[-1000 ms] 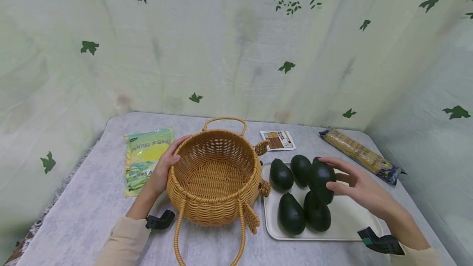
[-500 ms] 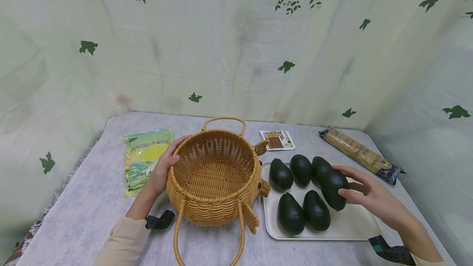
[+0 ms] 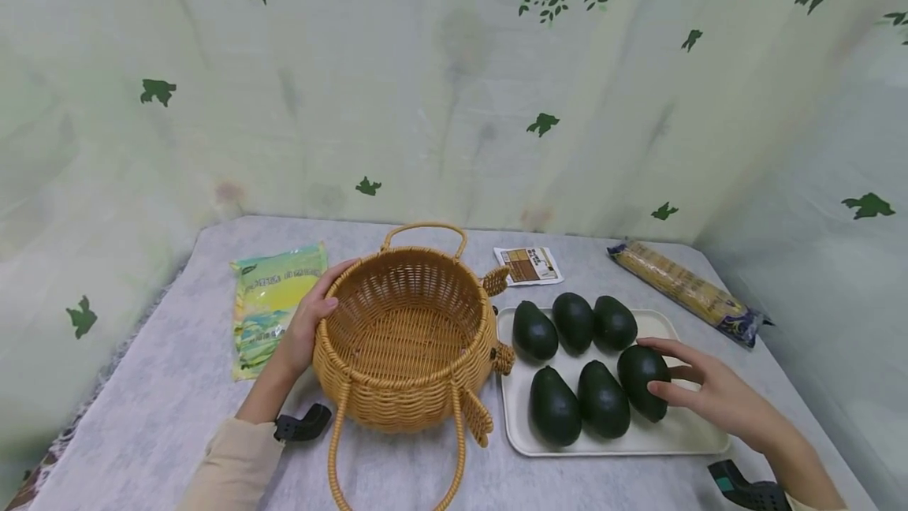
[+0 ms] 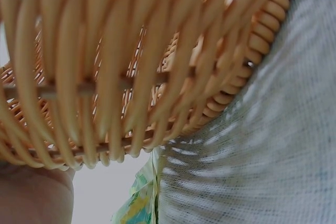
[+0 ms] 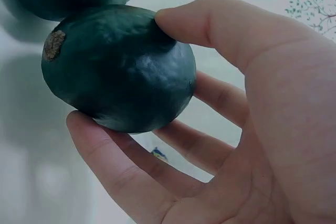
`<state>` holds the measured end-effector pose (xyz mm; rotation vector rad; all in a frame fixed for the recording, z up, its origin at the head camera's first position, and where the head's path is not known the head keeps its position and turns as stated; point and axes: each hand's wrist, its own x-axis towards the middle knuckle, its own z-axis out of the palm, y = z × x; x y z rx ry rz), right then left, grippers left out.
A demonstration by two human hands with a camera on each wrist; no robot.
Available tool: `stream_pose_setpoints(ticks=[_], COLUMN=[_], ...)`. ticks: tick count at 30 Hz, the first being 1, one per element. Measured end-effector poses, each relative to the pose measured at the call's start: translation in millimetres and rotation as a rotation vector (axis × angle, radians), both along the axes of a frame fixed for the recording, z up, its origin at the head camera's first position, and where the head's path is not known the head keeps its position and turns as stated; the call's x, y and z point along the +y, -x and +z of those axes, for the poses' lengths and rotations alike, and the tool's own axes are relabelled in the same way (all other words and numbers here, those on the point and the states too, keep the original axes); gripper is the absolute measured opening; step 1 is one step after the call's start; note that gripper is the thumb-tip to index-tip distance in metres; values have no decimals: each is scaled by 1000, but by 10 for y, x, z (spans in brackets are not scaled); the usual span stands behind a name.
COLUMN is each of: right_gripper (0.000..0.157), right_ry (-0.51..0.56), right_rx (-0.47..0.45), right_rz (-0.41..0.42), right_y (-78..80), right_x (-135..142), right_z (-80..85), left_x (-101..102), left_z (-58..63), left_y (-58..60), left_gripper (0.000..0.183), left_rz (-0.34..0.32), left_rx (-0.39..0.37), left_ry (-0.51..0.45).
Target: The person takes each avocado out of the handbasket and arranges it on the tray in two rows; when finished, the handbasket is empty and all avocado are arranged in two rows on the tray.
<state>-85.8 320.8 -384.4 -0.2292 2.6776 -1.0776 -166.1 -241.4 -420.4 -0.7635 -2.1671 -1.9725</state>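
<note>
A woven wicker basket (image 3: 407,385) with two loop handles stands upright on the table, its inside bare. My left hand (image 3: 307,326) holds its left rim; in the left wrist view the basket's weave (image 4: 115,66) fills most of the picture, and the fingers are hidden there. At the right, my right hand (image 3: 709,389) grips a dark green avocado (image 3: 643,382) between thumb and fingers. That avocado is in the front row on a white tray (image 3: 691,436), beside another avocado (image 3: 603,399). Several more avocados lie on the tray's left and back parts.
A green and yellow packet (image 3: 273,310) lies left of the basket. Behind the tray is a small brown and white sachet (image 3: 529,266). A long yellow package (image 3: 684,292) lies at the back right. Printed curtains (image 3: 454,101) enclose the table.
My right hand has carried the avocado right and down from over the others to the front row of the tray, still gripping it. The left hand stays on the basket; the view has shifted slightly.
</note>
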Motion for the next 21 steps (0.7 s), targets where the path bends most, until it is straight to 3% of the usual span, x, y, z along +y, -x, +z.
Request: stream_pose_setpoints(ticks=[15,21], right_gripper=[69,72], right_ry=[-3,-41], right_rx=[-47,-6], right_rz=[8,7], right_y=[-22,-16], right_x=[-8,-33], right_z=[-143,-124], left_x=[8,1], left_z=[-1,4], left_y=[-15,-14], left_gripper=[58,58], left_rz=[4,5], left_rx=[5,0], left_ry=[17,10])
